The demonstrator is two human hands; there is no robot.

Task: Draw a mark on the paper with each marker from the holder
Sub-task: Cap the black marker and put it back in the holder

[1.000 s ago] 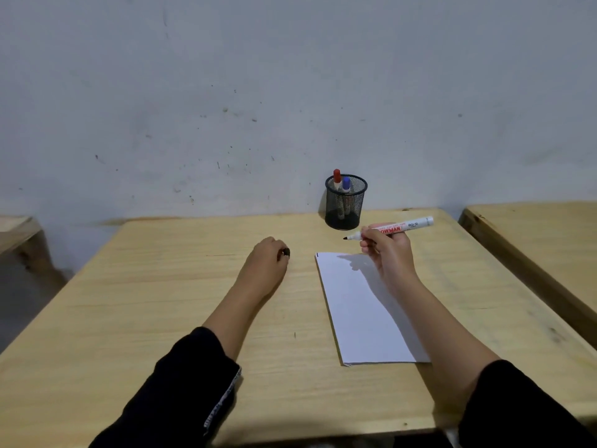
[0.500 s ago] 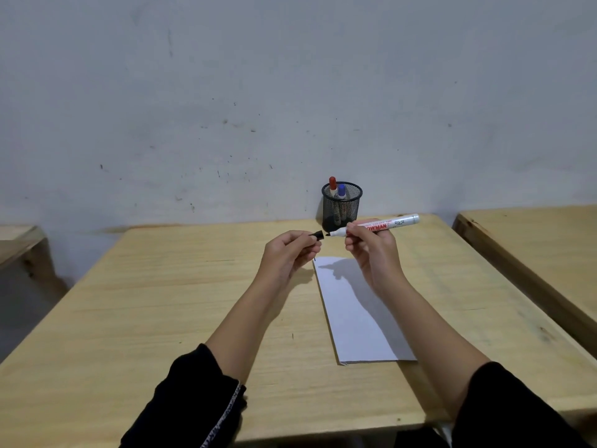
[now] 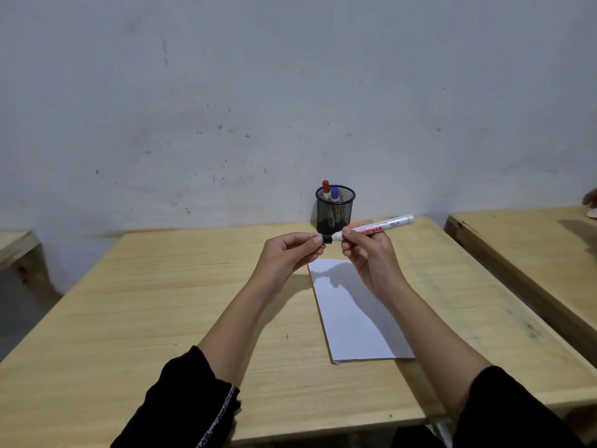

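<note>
My right hand [image 3: 371, 253] grips a white marker [image 3: 384, 226] by its barrel, held level above the top of the white paper [image 3: 352, 312]. My left hand [image 3: 287, 257] pinches the marker's black cap [image 3: 327, 239], which sits against the marker's tip end. Whether the cap is fully seated I cannot tell. No mark is visible on the paper. Behind the hands stands a black mesh holder [image 3: 335, 210] by the wall, with a red-capped marker [image 3: 325, 188] and a blue-capped marker [image 3: 335, 193] upright in it.
The wooden table [image 3: 161, 302] spreads left of the paper. A second wooden table [image 3: 533, 240] stands to the right across a narrow gap, and another person's hand [image 3: 591, 202] shows at its far edge. A grey wall backs the table.
My left hand rose from the table with the black cap and brought it to the marker's tip. My right hand moved the marker left to meet it.
</note>
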